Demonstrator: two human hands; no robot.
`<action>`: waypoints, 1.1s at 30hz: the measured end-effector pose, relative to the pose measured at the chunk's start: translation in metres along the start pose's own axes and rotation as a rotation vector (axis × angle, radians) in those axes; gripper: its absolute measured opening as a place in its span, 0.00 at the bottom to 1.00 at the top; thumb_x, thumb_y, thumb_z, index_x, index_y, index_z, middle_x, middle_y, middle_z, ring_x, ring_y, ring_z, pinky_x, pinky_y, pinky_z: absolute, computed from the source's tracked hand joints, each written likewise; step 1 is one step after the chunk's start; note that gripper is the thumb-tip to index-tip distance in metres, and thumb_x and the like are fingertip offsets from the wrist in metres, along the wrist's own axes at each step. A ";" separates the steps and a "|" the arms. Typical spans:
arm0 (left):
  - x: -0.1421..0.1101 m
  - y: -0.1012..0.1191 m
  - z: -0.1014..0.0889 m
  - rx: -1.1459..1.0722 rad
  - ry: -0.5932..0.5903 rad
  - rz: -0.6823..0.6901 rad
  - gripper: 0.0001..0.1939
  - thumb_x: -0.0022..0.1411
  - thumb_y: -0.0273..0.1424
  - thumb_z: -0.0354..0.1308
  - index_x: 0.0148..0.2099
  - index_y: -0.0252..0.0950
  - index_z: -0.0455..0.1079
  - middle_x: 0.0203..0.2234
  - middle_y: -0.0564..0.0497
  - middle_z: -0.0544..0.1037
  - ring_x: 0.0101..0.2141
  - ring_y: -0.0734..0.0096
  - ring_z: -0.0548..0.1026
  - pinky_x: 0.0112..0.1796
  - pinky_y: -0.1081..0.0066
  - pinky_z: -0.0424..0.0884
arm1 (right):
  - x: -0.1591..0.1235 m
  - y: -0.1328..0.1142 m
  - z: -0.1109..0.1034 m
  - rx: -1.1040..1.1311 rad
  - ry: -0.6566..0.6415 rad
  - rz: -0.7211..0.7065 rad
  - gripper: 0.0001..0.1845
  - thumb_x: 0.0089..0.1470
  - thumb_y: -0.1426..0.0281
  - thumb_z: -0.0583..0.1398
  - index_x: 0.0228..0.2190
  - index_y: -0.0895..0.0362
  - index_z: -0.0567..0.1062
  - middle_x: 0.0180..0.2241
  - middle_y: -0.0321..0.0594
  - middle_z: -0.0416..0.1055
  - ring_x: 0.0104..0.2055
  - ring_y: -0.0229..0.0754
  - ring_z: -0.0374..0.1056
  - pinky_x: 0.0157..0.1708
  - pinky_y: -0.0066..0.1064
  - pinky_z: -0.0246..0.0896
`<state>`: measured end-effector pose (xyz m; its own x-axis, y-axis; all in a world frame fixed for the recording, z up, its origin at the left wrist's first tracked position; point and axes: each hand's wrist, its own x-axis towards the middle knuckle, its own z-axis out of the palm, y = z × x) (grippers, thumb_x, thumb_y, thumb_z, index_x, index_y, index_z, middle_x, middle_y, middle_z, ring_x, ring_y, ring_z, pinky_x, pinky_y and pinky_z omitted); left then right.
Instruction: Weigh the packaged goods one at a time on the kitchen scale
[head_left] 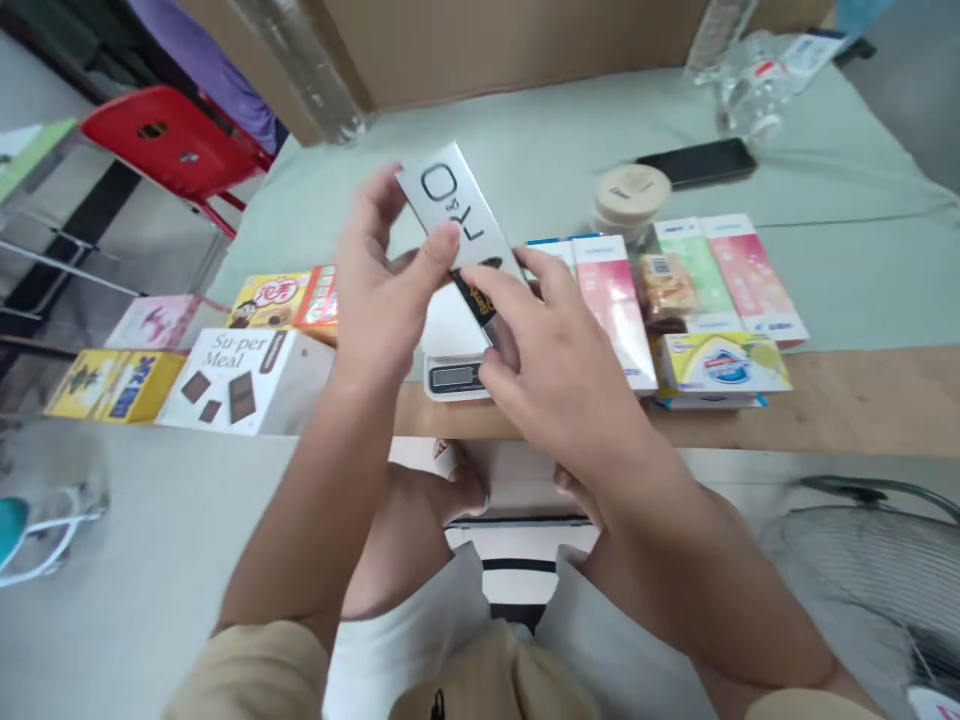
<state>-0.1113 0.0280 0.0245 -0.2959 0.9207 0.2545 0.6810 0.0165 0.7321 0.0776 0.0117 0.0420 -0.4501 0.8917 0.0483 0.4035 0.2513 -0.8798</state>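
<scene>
My left hand (386,285) grips a long silver-white box (457,215) printed with a large O, thumb on its face and fingers behind it. My right hand (559,365) holds the lower end of the same box, where a dark label shows. The box is tilted above a small white kitchen scale (450,365) at the table's front edge.
Left of the scale lie a Super Meal box (232,380), a yellow box (112,385), a pink box (154,320) and a yellow-orange snack box (285,300). To the right are pink and green cartons (615,300), a lidded jar (631,195), a phone (694,162). A fan (877,560) stands lower right.
</scene>
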 end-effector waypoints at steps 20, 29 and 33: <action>-0.120 -0.065 -0.024 -0.146 0.301 -0.023 0.16 0.78 0.41 0.43 0.47 0.39 0.68 0.42 0.44 0.75 0.49 0.60 0.77 0.51 0.58 0.77 | 0.013 -0.011 0.089 -0.550 -0.096 0.094 0.30 0.61 0.57 0.59 0.62 0.54 0.71 0.68 0.62 0.57 0.70 0.69 0.60 0.63 0.66 0.62; -0.121 -0.075 -0.035 -0.364 0.283 -0.457 0.16 0.75 0.41 0.47 0.55 0.39 0.67 0.54 0.41 0.71 0.57 0.59 0.73 0.60 0.56 0.70 | 0.028 0.012 0.100 -0.583 -0.162 0.077 0.29 0.60 0.63 0.59 0.61 0.55 0.74 0.50 0.59 0.73 0.70 0.68 0.58 0.63 0.67 0.60; -0.114 -0.080 -0.039 -0.582 0.276 -0.663 0.23 0.75 0.41 0.43 0.66 0.40 0.58 0.70 0.39 0.61 0.71 0.58 0.60 0.68 0.54 0.60 | 0.021 0.005 0.099 -0.554 -0.165 0.029 0.28 0.58 0.68 0.59 0.60 0.51 0.75 0.50 0.54 0.72 0.67 0.66 0.62 0.61 0.65 0.64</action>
<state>-0.1579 -0.0930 -0.0384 -0.7050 0.6660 -0.2437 -0.1071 0.2398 0.9649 -0.0091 -0.0053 -0.0086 -0.5325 0.8421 -0.0855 0.7547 0.4266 -0.4984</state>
